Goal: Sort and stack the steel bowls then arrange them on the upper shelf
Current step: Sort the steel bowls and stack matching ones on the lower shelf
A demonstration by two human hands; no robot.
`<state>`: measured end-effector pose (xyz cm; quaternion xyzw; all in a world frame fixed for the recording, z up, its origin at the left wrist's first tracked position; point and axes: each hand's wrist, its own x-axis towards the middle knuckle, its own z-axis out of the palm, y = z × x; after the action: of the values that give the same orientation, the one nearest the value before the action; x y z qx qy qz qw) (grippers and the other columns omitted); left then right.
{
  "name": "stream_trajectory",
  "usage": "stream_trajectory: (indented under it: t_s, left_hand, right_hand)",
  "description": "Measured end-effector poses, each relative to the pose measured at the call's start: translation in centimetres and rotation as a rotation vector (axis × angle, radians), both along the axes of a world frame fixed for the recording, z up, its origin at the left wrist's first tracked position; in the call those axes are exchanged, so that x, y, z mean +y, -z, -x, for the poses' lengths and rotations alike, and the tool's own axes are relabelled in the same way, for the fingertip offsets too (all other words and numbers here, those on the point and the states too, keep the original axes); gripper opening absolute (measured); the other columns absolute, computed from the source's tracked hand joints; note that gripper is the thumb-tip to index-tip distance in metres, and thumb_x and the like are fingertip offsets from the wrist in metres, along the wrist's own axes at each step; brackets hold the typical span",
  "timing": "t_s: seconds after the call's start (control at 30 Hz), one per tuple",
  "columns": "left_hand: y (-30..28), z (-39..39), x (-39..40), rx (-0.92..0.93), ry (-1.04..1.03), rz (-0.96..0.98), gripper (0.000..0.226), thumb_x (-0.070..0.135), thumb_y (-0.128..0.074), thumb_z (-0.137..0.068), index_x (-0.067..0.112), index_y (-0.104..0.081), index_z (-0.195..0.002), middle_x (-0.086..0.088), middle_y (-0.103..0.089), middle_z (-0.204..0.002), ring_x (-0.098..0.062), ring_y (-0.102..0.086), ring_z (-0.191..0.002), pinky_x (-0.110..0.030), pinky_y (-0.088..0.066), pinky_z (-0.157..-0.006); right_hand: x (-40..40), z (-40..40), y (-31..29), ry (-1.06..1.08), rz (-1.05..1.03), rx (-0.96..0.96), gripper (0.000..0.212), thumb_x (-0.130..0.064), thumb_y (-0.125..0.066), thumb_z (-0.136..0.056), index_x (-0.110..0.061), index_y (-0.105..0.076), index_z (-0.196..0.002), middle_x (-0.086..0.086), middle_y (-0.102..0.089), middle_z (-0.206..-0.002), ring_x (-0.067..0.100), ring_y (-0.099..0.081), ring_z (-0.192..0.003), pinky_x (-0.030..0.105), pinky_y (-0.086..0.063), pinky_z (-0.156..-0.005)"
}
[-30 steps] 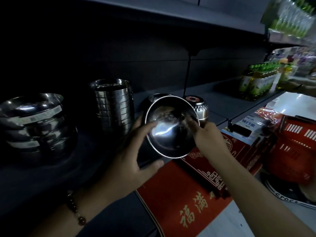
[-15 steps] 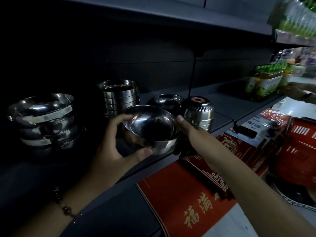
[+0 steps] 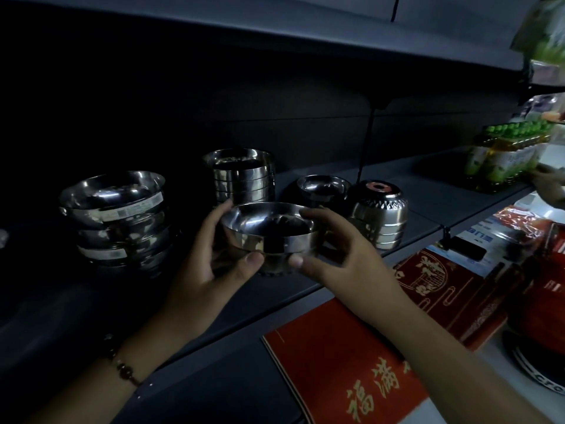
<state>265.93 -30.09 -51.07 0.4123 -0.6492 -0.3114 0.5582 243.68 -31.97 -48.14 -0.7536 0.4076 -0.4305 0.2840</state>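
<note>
while both hands cupped it from either side, the steel bowl sat upright between them, mouth up, just in front of the dark shelf edge. the left hand wrapped its left wall, fingers curled behind the rim and the thumb pressed on the near lower side. the right hand clamped the right wall the same way, fingers over the far rim, thumb on the near base, the two thumbs close together but apart. a beaded bracelet circled the left wrist.

on the shelf behind stood a tall stack of narrow bowls, directly beyond the held bowl. to the left rose a stack of wide bowls with paper labels. to the right sat a single open bowl, and just beside it a stack of upturned patterned bowls. below the shelf lay red boxes with gold characters. green-capped bottles stood far right.
</note>
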Motion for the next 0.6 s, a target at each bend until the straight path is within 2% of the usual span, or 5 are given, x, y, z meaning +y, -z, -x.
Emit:
stream_trajectory:
  t_s: [0.07,0.23,0.43,0.53,0.6]
  left_hand:
    - [-0.1,-0.2,0.1,-0.025,-0.026,-0.010,0.081,0.062,-0.067,-0.073,0.059,-0.027,-0.144,0.021,-0.065,-0.121,-0.001,-0.060,-0.118,-0.027,-0.044,-0.098]
    - [-1.3,-1.1,0.5,-0.356,-0.324,0.107,0.075,0.070,-0.054,-0.078,0.053,-0.029,-0.147,0.026,-0.040,-0.148,0.009,-0.035,-0.136,-0.018,-0.031,-0.105]
    - [-3.1,-2.5,0.7,-0.885,-0.563,0.245,0.064,0.057,-0.051,-0.088,0.025,-0.049,-0.144,-0.001,-0.039,-0.156,-0.026,-0.042,-0.137,-0.043,-0.034,-0.104]
    - [-3.8,-2.8,0.8,-1.000,-0.549,0.183,0.066,0.058,-0.046,-0.088,0.027,-0.045,-0.146,-0.003,-0.035,-0.158,-0.028,-0.036,-0.142,-0.049,-0.031,-0.110]
    - [-3.8,-3.0,0.9,-1.018,-0.530,0.157,0.067,0.059,-0.043,-0.088,0.030,-0.043,-0.147,-0.002,-0.031,-0.160,-0.027,-0.033,-0.144,-0.049,-0.029,-0.113]
  right_hand:
    - [0.0,-0.3,0.1,0.006,0.000,-0.040,0.061,-0.056,-0.077,-0.068,-0.053,-0.053,-0.124,-0.021,-0.049,-0.140,-0.004,-0.049,-0.125,0.026,-0.045,-0.101]
    - [-0.3,-1.6,-0.5,0.055,0.069,-0.151,0.051,-0.057,-0.079,-0.060,-0.055,-0.061,-0.108,-0.018,-0.057,-0.129,-0.002,-0.056,-0.116,0.021,-0.049,-0.094]
    - [-2.5,-2.8,-2.3,0.174,0.128,-0.268,0.053,-0.052,-0.080,-0.061,-0.033,-0.064,-0.108,0.001,-0.065,-0.115,0.015,-0.065,-0.105,0.041,-0.057,-0.088]
    - [-4.1,-4.1,-3.9,0.209,0.211,-0.285,0.040,-0.041,-0.083,-0.069,-0.041,-0.064,-0.105,0.001,-0.066,-0.116,0.017,-0.064,-0.106,0.047,-0.056,-0.087]
    - [-5.6,-5.2,-4.7,0.210,0.247,-0.288,0.039,-0.038,-0.081,-0.074,-0.032,-0.063,-0.108,0.004,-0.065,-0.116,0.021,-0.064,-0.108,0.051,-0.056,-0.085]
